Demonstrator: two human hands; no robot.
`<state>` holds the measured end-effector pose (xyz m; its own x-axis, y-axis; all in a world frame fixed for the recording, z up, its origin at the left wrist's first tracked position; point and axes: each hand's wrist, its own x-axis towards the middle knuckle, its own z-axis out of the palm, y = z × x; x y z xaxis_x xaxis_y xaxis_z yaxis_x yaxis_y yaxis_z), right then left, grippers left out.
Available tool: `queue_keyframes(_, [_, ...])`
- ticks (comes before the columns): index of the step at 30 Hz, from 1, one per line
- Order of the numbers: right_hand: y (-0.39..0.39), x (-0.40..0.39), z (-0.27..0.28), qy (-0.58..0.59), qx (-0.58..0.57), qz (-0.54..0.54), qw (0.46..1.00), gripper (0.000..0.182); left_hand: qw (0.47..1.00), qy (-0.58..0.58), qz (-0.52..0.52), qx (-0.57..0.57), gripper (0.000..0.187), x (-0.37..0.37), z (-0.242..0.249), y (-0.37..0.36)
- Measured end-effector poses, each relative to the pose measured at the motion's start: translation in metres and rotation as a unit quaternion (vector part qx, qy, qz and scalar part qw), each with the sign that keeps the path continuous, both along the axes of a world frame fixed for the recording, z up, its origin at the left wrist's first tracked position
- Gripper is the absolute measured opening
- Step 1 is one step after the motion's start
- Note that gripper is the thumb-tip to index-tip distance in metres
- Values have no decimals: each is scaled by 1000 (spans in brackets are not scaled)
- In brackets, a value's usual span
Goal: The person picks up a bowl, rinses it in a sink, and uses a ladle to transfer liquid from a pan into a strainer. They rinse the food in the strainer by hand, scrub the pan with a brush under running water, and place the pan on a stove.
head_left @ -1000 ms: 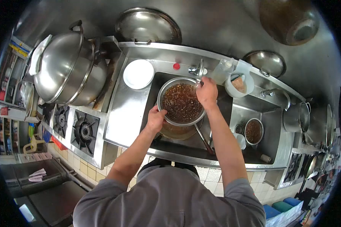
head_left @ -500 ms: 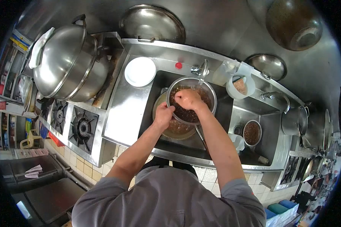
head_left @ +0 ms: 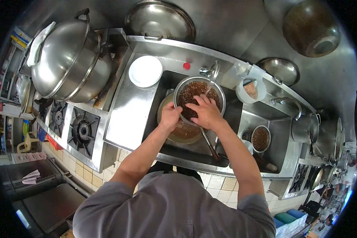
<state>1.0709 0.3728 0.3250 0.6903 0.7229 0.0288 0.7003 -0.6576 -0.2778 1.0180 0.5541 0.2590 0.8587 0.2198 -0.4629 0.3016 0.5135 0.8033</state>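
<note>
A round steel bowl (head_left: 223, 108) sits high in the left sink basin, filled with water and many small brown bits (head_left: 195, 93). My left hand (head_left: 171, 117) grips its near-left rim, thumb over the edge. Inside the near-right part of the bowl, my right hand (head_left: 207, 112) has its fingers spread, tips at the brown bits, holding nothing. Water runs into the bowl from the faucet (head_left: 215, 71) behind it. Partly under the bowl is a wider pan (head_left: 182, 137) of cloudy brownish liquid. A wooden-handled utensil (head_left: 211, 147) leans there; its head is hidden.
Another bowl of brown bits (head_left: 261, 139) stands in the right sink. White plates (head_left: 145, 71) lie on the left drainboard (head_left: 125, 119). A white plastic tub (head_left: 250, 92) sits behind the sinks. At left are gas burners (head_left: 83, 132) and a large domed steel pot (head_left: 67, 59).
My right hand has opened from a closed shape among the brown bits and moved toward the bowl's near-right side. More water shows in the bowl. My left hand stays on the rim.
</note>
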Motion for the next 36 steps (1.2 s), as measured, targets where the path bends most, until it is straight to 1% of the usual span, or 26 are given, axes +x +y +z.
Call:
queue_keyframes(3, [15, 19, -9, -17, -69, 3, 997, 50, 999, 5, -13, 32, 13, -3, 10, -5])
queue_keyframes(4, [20, 27, -2, -8, -97, 5, 995, 41, 999, 4, -15, 33, 13, -3, 12, -6])
queue_keyframes(5, [22, 37, -3, -8, -96, 3, 995, 41, 999, 13, -14, 30, 13, -3, 12, -6])
queue_keyframes(7, [26, 52, -10, -16, -177, -47, 983, 35, 999, 26, -12, 27, 13, -6, 9, -5])
queue_keyframes(8, [25, 57, -11, -21, -177, -65, 982, 27, 999, 27, -17, 30, 16, -5, 7, -2])
queue_keyframes(9, [25, 60, -13, -20, -177, -64, 982, 27, 999, 27, -22, 33, 19, -4, 5, 0])
queue_keyframes(11, [24, 62, -11, 109, -139, -193, 965, 25, 999, 0, -11, 37, 18, -2, 4, -2])
queue_keyframes(13, [18, 68, -25, 150, -102, -213, 960, 30, 999, -28, 4, 41, 17, 1, 6, -1])
queue_keyframes(15, [10, 75, -69, 198, 20, -217, 956, 32, 998, 7, -29, 53, 17, 2, 11, 0])
queue_keyframes(16, [11, 75, -71, 197, 19, -218, 956, 32, 998, 6, -29, 52, 17, 4, 7, -1])
queue_keyframes(17, [14, 75, -74, 369, 150, -257, 880, 33, 999, -8, -23, 44, 17, 6, 2, -3])
queue_keyframes(18, [15, 72, -77, 522, 273, -283, 757, 34, 999, -21, -16, 36, 17, 5, -2, -5])
queue_keyframes(19, [18, 68, -76, 523, 272, -284, 756, 34, 999, -19, -16, 35, 17, 4, -1, -6])
queue_keyframes(21, [25, 61, -60, 433, 410, -284, 751, 28, 999, 10, -20, 40, 19, 3, 10, -6])
queue_keyframes(22, [26, 52, -27, 350, 366, -270, 819, 25, 999, 10, -21, 41, 19, 3, 21, -6])
queue_keyframes(23, [24, 49, -13, 350, 366, -270, 819, 25, 999, 28, -19, 32, 20, 3, 34, -5])
queue_keyframes(25, [19, 44, 5, 260, 191, -170, 931, 21, 999, 46, -13, 23, 22, 4, 34, -1])
queue_keyframes(26, [21, 39, 15, 228, 102, -127, 960, 25, 1000, 3, 6, 9, 18, 7, 23, 0])
queue_keyframes(27, [20, 32, 15, 227, 102, -125, 960, 25, 999, -40, 25, -4, 14, 9, 12, 1])
queue_keyframes(28, [20, 22, 14, 97, 62, -32, 993, 29, 999, -41, 26, -4, 14, 10, 9, 2])
queue_keyframes(29, [21, 17, 14, -35, 21, 62, 997, 34, 999, -39, 25, -1, 14, 10, 6, 3])
queue_keyframes(30, [26, 16, 9, -6, -40, 50, 998, 41, 999, -38, 24, 2, 14, 11, 3, 2])
queue_keyframes(31, [26, 19, 6, -7, -41, 49, 998, 41, 999, -38, 23, 1, 14, 10, 4, 2])
queue_keyframes(34, [27, 38, 0, 16, -135, 3, 991, 45, 1000, -2, 8, 2, 12, 3, 14, 2])
queue_keyframes(35, [26, 42, 1, 12, -157, -14, 987, 38, 1000, 7, 3, -4, 9, 1, 23, -2])
queue_keyframes(36, [18, 50, -21, -30, -123, -28, 992, 26, 1000, 16, 7, -7, 7, 0, 30, -3])
